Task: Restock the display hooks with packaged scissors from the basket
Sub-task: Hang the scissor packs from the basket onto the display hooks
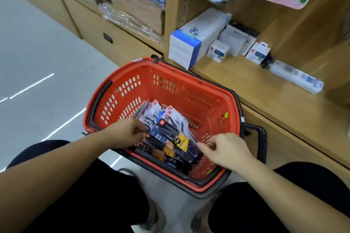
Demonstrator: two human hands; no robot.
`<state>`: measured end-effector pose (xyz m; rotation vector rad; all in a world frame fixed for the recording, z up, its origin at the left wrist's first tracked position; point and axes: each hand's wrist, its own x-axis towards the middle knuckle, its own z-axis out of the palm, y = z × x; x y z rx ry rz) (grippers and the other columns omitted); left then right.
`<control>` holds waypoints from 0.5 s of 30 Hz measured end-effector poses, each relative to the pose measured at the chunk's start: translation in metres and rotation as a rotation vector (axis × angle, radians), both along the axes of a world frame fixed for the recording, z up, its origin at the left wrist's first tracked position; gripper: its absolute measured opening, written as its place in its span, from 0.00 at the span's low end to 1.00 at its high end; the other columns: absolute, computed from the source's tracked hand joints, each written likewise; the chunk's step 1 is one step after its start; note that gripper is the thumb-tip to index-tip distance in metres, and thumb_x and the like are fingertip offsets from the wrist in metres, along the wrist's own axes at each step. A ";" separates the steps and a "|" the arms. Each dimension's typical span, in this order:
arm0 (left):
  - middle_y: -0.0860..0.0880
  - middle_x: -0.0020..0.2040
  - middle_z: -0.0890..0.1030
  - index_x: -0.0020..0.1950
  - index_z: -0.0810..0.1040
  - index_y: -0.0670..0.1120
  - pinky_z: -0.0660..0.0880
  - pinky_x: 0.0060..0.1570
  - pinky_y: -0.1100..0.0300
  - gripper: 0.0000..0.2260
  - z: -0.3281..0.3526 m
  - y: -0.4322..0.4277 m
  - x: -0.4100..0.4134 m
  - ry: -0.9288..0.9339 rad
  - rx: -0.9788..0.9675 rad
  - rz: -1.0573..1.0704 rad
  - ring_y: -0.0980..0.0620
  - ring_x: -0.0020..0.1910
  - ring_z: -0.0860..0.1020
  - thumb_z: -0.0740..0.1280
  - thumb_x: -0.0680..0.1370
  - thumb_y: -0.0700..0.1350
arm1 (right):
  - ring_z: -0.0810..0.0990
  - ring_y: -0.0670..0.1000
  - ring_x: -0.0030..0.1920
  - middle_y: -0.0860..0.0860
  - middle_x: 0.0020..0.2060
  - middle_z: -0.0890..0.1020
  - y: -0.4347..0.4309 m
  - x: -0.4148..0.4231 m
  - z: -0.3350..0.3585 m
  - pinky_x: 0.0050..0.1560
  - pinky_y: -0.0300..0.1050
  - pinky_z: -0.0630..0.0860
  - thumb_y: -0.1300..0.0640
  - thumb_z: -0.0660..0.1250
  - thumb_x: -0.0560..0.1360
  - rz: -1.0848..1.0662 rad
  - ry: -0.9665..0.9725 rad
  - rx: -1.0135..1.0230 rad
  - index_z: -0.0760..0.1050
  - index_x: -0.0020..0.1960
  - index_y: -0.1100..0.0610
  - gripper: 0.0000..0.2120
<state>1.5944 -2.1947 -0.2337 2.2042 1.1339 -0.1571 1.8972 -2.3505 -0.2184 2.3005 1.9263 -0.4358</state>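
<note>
Both hands are down in the basket, on the packaged scissors; these are flat clear blister packs on dark card, with yellow and orange labels on the nearest ones and small red brand tabs at the top corners; paler white and blue packs stand fanned behind them; the whole bundle leans against the basket's near-left side.

The left hand has its fingers curled in against the left edge of the dark packs, thumb and fingertips closed on that edge; the right hand is narrow too, its fingertips pinching the clear lower-right corner of the front pack, the other fingers bent above it; blur hides how many packs each hand has.

Both forearms are bare and reach in from below, the left one from the left across a dark-clad knee, the right one from the lower right; the wrists sit just over the basket's near rim.

The basket is red plastic with slotted walls and black handles folded down along its rim; it stands on the grey floor, right against a wooden shelf; on that shelf lie a white and blue box, a few small white boxes and a white power strip; wooden drawers run off to the left.
</note>
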 end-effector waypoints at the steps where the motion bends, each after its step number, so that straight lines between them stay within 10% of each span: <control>1: 0.50 0.48 0.87 0.54 0.87 0.47 0.79 0.50 0.55 0.07 -0.002 0.000 -0.001 0.031 -0.002 -0.015 0.51 0.47 0.84 0.72 0.80 0.46 | 0.82 0.55 0.40 0.46 0.31 0.79 0.012 -0.004 0.004 0.42 0.45 0.78 0.25 0.58 0.77 -0.025 -0.045 -0.081 0.74 0.34 0.52 0.32; 5: 0.50 0.49 0.86 0.58 0.85 0.47 0.79 0.50 0.56 0.10 -0.011 0.011 0.011 0.025 -0.033 -0.049 0.50 0.48 0.83 0.73 0.80 0.51 | 0.83 0.55 0.53 0.50 0.50 0.85 0.068 -0.018 -0.018 0.51 0.50 0.80 0.26 0.65 0.75 -0.095 0.108 -0.341 0.83 0.56 0.53 0.32; 8: 0.50 0.50 0.85 0.60 0.83 0.47 0.78 0.51 0.57 0.14 -0.024 0.020 0.015 0.057 -0.115 -0.058 0.50 0.49 0.82 0.75 0.78 0.52 | 0.73 0.58 0.74 0.55 0.78 0.71 0.089 -0.039 -0.062 0.72 0.52 0.73 0.29 0.73 0.72 -0.160 0.340 -0.422 0.65 0.82 0.53 0.47; 15: 0.54 0.46 0.84 0.64 0.81 0.48 0.72 0.45 0.62 0.18 -0.043 0.029 0.011 0.118 -0.242 -0.013 0.52 0.45 0.81 0.77 0.76 0.50 | 0.57 0.58 0.83 0.54 0.81 0.59 0.092 -0.075 -0.128 0.80 0.55 0.63 0.22 0.78 0.56 -0.028 0.204 -0.512 0.50 0.86 0.51 0.71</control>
